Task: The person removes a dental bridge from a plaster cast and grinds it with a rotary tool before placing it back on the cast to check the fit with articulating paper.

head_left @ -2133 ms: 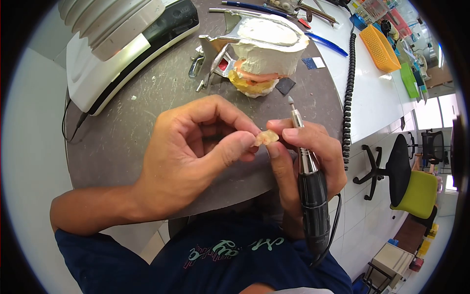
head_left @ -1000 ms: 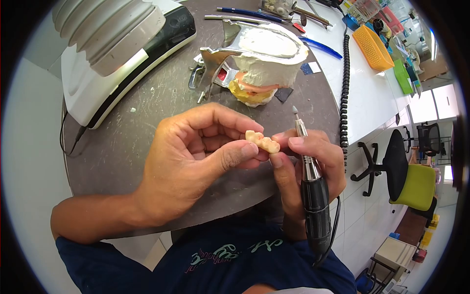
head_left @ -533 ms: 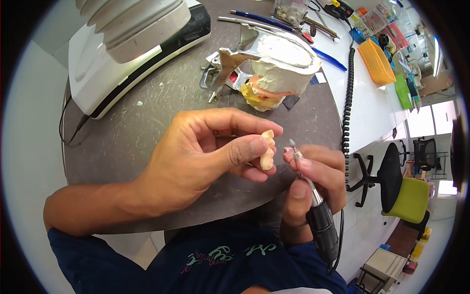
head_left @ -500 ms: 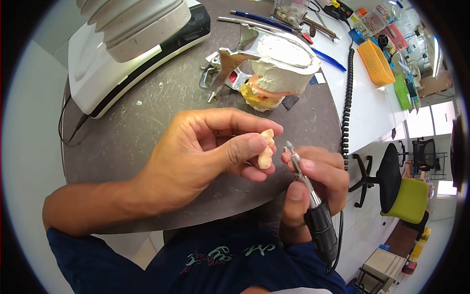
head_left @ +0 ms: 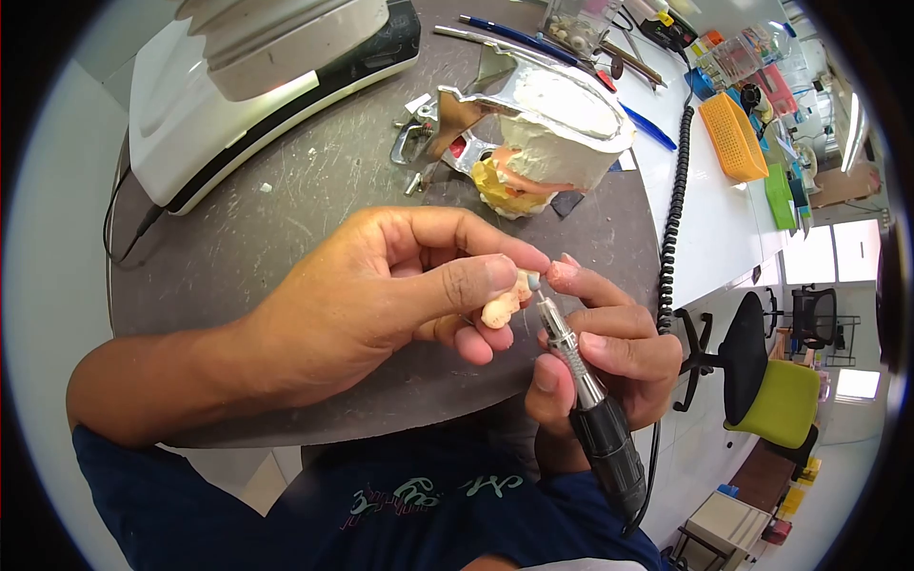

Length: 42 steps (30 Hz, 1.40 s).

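Observation:
Between the thumb and fingers of my left hand [head_left: 409,285] is a small cream-coloured dental bridge [head_left: 499,312], a row of joined teeth. My right hand [head_left: 614,352] grips a rotary handpiece [head_left: 579,366] with a black lower body, pen-like. Its grey rounded grinding tip [head_left: 534,282] meets the upper right end of the bridge, or lies just in front of it. A reddish patch shows on my right index fingertip. Beyond my hands, a plaster dental model [head_left: 562,143] with pink and yellow parts sits in a metal articulator [head_left: 457,119].
A white machine with a black front [head_left: 276,124] and a ribbed hose [head_left: 286,43] stand at the left. Pens and tools lie behind the articulator. A coiled black cord [head_left: 674,209] runs down the right, near a yellow basket [head_left: 733,138] and a green chair [head_left: 776,404].
My right hand has moved left and brought the grinding tip to the bridge. The bridge has tilted in my left fingers. My right index finger has straightened, and the view has shifted slightly.

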Available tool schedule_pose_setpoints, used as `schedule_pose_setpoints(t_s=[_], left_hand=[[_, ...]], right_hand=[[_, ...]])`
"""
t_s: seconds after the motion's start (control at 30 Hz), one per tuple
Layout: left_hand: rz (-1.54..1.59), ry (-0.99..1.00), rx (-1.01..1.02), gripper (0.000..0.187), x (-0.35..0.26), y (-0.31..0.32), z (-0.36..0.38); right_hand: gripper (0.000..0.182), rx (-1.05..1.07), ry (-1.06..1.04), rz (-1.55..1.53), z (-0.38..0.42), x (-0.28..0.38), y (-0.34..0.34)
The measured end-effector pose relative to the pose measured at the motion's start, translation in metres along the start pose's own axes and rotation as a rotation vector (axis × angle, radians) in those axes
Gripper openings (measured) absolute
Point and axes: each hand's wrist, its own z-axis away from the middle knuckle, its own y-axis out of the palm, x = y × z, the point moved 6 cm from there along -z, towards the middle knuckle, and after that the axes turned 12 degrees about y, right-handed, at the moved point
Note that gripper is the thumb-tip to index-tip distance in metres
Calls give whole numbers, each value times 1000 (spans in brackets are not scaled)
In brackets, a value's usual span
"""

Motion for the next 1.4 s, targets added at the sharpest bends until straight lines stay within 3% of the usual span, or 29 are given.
schedule_pose_setpoints(t_s=[1.4], left_hand=[[14, 51, -84, 28, 2, -2, 3]], right_hand=[[34, -41, 14, -6, -2, 1, 9]])
